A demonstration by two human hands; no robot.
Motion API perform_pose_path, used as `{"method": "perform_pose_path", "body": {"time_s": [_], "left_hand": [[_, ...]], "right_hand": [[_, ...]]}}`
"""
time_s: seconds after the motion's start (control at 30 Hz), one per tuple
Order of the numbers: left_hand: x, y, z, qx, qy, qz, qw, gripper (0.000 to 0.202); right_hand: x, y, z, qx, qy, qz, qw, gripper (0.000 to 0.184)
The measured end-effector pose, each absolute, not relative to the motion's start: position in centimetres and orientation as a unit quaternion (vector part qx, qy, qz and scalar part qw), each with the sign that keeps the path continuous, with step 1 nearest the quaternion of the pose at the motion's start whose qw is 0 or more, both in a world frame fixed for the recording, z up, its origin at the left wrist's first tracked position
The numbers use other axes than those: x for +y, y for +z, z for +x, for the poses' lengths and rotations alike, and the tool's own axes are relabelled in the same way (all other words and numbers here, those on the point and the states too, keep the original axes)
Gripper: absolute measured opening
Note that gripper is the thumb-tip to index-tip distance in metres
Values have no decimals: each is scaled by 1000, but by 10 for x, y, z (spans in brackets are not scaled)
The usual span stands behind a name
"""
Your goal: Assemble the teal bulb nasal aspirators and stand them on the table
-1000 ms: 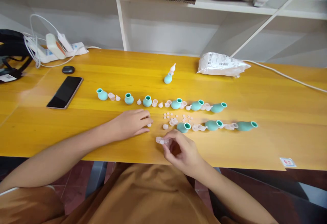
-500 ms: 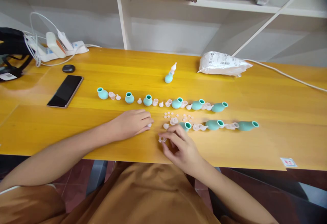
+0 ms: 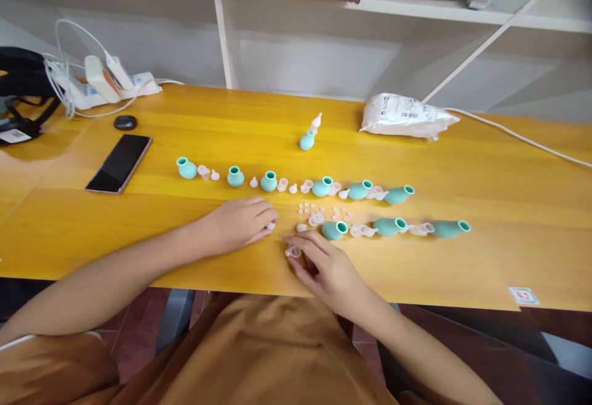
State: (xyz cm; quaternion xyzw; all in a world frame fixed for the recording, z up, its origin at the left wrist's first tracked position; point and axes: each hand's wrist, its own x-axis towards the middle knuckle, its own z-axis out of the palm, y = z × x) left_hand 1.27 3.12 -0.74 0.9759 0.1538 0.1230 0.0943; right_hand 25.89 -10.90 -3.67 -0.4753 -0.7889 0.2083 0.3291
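Note:
My left hand [image 3: 245, 223] rests on the table, its fingers closed on a small whitish nozzle tip [image 3: 271, 226] that is mostly hidden. To its right, my right hand [image 3: 326, 269] curls thumb and index finger around a small clear plastic cup [image 3: 295, 251], whose round opening faces up. Just beyond my right hand lie a teal rubber bulb [image 3: 333, 230], a pale nozzle tip [image 3: 301, 228] and clear cups [image 3: 316, 218]. Tiny clear discs [image 3: 306, 206] are scattered behind these. Farther back stands a teal bulb with a clear nozzle fitted, like a nasal aspirator [image 3: 307, 140].
Several teal bulbs [image 3: 269, 181] with clear parts between them form two rows across the table. At left lie a phone [image 3: 119, 163], a black mouse-like object [image 3: 125, 122] and a power strip [image 3: 143, 83] with cables. A white plastic package [image 3: 407, 116] lies at the back right.
My right index finger has moved slightly left over the clear cup. The cup's round opening shows more plainly now. My left hand stays in place; the view has shifted slightly.

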Motion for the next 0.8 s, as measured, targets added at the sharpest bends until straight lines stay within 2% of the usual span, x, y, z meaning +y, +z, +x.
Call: {"method": "perform_pose_path", "body": {"time_s": [0.1,0.27,0.43,0.6,0.8], "left_hand": [[31,-8,12,159,141,970,119,21],[27,-4,12,163,174,954,185,14],[19,7,13,171,209,914,304,3],[15,18,14,151,240,881,380,6],[10,20,15,112,268,875,388,6]], "right_hand": [[-110,-38,260,-770,217,-484,355,45],[-114,-42,261,-721,279,-499,392,21],[-116,-43,261,-707,319,-479,411,23],[-112,-36,261,-743,235,-460,425,24],[-109,-28,259,-762,196,-439,434,22]]}}
